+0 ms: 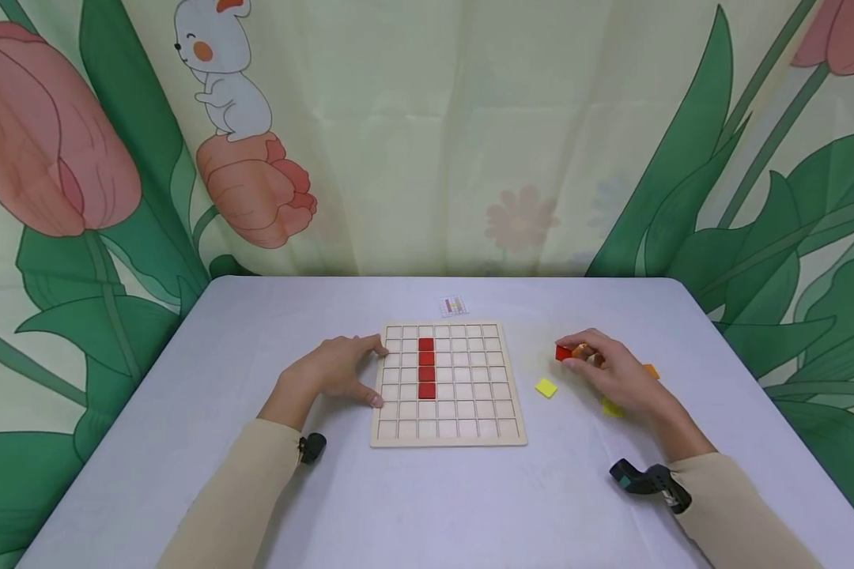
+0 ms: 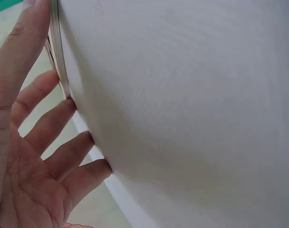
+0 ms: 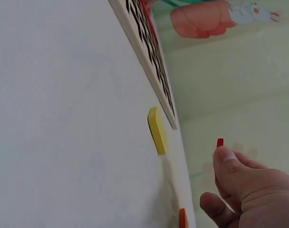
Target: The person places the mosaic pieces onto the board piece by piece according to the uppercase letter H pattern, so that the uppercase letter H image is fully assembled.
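Note:
A pale wooden grid board [image 1: 470, 427] lies on the table, with several red square tiles [image 1: 426, 366] stacked as one column in its left half. My left hand [image 1: 338, 367] rests at the board's left edge, thumb and fingers spread and touching it; in the left wrist view the left hand [image 2: 40, 156] has its fingertips along that edge. To the right of the board, my right hand [image 1: 612, 370] pinches a red tile [image 1: 563, 353] between thumb and fingers. The red tile [image 3: 220, 142] is raised off the table in the right wrist view.
A yellow tile [image 1: 546, 388] lies between board and right hand. Another yellow tile [image 1: 612, 407] and an orange tile [image 1: 651, 371] are partly hidden by the right hand. Behind the board is a small printed card [image 1: 453, 306]. A patterned curtain [image 1: 413, 158] hangs beyond the white table [image 1: 441, 506].

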`<state>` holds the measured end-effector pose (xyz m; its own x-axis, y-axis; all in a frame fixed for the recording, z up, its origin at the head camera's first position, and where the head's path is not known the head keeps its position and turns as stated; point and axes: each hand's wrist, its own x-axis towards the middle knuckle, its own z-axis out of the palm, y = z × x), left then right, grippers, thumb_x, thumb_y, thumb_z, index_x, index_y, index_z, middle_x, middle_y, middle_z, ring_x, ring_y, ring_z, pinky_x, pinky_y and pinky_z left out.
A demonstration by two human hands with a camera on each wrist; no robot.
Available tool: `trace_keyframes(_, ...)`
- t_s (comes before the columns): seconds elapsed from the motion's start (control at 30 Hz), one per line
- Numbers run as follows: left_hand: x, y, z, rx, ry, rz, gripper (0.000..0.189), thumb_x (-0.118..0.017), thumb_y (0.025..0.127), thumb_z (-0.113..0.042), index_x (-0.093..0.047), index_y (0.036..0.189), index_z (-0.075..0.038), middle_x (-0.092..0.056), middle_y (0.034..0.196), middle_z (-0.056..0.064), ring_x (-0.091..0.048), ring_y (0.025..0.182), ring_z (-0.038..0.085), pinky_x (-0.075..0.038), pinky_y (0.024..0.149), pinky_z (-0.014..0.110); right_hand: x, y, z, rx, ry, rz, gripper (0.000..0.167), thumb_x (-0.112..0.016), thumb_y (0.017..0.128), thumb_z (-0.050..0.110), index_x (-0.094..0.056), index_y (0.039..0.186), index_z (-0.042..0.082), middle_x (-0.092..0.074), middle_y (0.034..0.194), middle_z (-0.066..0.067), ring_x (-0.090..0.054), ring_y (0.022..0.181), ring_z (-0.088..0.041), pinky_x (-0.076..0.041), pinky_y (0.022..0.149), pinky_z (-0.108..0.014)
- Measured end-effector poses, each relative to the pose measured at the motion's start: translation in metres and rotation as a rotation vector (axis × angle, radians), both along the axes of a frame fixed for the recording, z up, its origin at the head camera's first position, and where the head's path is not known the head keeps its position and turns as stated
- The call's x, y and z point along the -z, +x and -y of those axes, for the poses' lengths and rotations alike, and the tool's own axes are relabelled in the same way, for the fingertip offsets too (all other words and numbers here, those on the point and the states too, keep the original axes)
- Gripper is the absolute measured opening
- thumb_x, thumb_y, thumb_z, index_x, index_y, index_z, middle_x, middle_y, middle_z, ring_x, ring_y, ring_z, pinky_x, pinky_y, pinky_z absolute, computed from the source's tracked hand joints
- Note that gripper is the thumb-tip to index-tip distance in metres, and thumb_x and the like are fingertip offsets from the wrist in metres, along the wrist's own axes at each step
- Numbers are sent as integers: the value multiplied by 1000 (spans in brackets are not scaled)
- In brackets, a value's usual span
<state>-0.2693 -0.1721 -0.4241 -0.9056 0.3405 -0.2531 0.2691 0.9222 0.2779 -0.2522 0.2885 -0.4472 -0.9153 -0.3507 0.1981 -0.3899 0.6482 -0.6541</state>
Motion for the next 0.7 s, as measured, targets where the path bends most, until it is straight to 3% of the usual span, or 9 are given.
trace_keyframes(0.23, 0, 0, -1, -16, 4, 6, 88, -95, 63, -56, -57, 137, -30, -58, 145, 6, -54, 130, 30, -48, 107, 52, -5, -3, 20, -72, -29, 31, 30, -70, 99, 14, -68, 129, 13, -66, 120, 0, -57, 97, -21, -49, 81, -24)
trace_keyframes(0.5, 0, 1, -1, -13, 0, 10, 88, -94, 64, -58, -57, 138, -30, -57, 147, 6, -53, 133, 30, -46, 110, 51, -7, -8, 37, -90, -16, 36, 30, -70, 99, 21, -69, 129, 17, -66, 120, 4, -59, 88, -19, -50, 68, -26)
trace_keyframes(0.7, -2, 0, 0, 3, -5, 1, 86, -93, 64, -58, -58, 136, -29, -59, 144, 6, -55, 131, 30, -47, 109, 51, -8, -12, 52, -124, -36, 78, 31, -70, 99, 22, -68, 130, 16, -65, 121, 3, -58, 87, -22, -49, 68, -26)
